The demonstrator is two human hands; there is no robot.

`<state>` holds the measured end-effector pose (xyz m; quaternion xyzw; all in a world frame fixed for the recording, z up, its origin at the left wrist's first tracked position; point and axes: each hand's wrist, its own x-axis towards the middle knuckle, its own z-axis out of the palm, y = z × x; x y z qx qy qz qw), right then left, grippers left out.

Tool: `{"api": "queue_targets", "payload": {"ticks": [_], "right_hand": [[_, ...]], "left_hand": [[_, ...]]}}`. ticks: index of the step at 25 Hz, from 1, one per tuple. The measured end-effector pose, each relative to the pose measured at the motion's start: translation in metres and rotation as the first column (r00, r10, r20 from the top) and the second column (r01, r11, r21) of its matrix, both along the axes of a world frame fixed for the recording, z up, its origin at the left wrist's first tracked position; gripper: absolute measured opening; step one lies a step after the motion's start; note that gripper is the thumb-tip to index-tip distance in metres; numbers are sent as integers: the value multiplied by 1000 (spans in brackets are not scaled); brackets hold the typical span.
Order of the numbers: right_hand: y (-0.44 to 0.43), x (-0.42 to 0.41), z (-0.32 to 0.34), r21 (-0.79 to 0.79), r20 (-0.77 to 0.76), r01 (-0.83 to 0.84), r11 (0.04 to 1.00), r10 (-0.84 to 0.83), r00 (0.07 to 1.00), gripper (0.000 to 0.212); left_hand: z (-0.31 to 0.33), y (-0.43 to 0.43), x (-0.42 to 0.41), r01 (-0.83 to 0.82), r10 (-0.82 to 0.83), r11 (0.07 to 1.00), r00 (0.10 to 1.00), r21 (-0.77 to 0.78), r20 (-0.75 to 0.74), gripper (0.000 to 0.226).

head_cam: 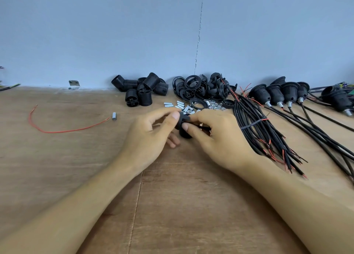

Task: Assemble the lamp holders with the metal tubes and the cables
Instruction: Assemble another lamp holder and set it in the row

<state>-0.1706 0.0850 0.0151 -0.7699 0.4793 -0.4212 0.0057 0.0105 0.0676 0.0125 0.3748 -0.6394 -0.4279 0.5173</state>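
Note:
Both hands meet at the middle of the wooden table [172, 196] around a black lamp holder part [184, 128]. My left hand [151, 138] pinches its top between thumb and fingers. My right hand [214, 136] grips its right side, thumb pressed on the front; a black cable runs under that palm. Short metal tubes [178, 105] and nuts [215, 106] lie just behind the hands. A tied bundle of black cables [254, 123] with red wire tips lies right of my right hand.
Black threaded holder bodies [141, 89] and black rings [201, 88] are heaped by the wall. Finished holders with cables [277, 94] lie at the far right. A loose red wire [63, 130] and a single tube [114, 116] rest on the left.

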Motion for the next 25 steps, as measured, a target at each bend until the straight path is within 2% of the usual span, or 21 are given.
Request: {"api": "queue_targets", "payload": {"ticks": [2,5,8,10,13,17,20,25], "right_hand": [[0,-1,-1,43,66,-2,999,-1,998,4],[1,0,-1,95,205,-22,995,2,979,7],[5,3,3,100,276,-73,992,43,960,10],[6,5,6,77,269,-85,993,61,961,10],[8,5,6,67,218,-75,995,58,974,13],[5,-6,6,133,172,-23,991,0,985,11],[2,-10,6,111,127,31,993,-45,991,6],[5,2,6,28,117,-67,997,64,991,11]], "left_hand": [[0,0,1,46,-46,999,999,8,-16,23],[2,-1,3,134,-120,985,984,110,-129,23],[7,-1,4,220,-170,959,951,178,-259,34],[9,-2,4,249,-166,945,924,212,-344,29],[10,-3,4,249,-140,936,912,248,-386,5],[12,-6,9,204,-57,931,900,301,-432,20],[15,-8,13,200,-37,929,888,313,-458,20],[13,1,4,306,-156,897,894,319,-420,9]]}}
